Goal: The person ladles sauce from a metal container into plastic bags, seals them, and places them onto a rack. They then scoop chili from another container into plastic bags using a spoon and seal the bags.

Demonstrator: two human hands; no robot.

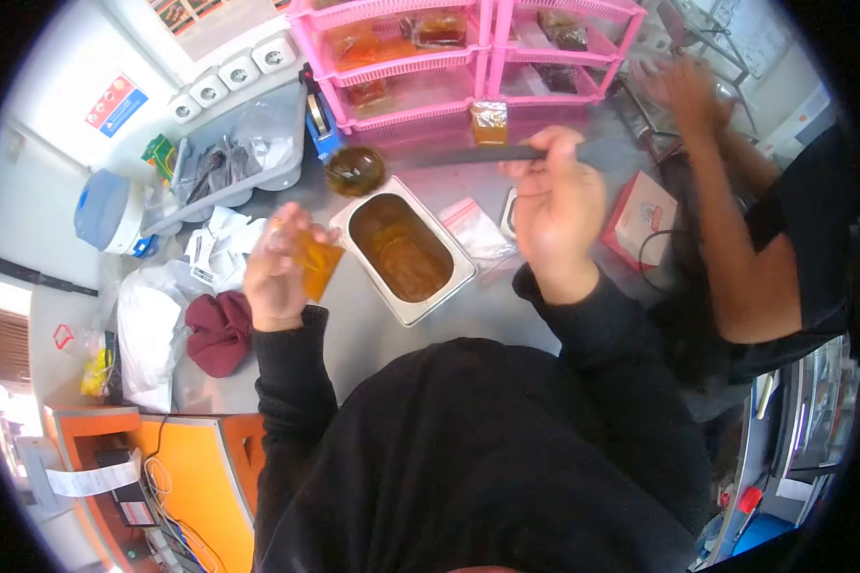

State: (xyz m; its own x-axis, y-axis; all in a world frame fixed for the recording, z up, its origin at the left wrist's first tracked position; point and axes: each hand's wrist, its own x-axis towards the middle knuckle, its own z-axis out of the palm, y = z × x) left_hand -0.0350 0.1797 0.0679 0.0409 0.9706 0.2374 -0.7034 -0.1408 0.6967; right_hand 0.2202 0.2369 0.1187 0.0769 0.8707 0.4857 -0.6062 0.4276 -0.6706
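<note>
A ladle [355, 172] with a dark handle is in my right hand [559, 205], fingers closed round the handle. Its round bowl holds brown liquid and is level above the upper left corner of a metal container [461, 272]. Brown sauce [401, 253] lies inside that container. My left hand [279, 263], left of the container, grips a small clear bag with orange-yellow contents [320, 267].
Pink shelves [401, 72] with packets stand behind. A grey tray [287, 158], blue tape dispenser [321, 129] and maroon cloth [220, 334] are at left. A red-and-white box [640, 220] is at right, near a co-worker's arm [736, 229].
</note>
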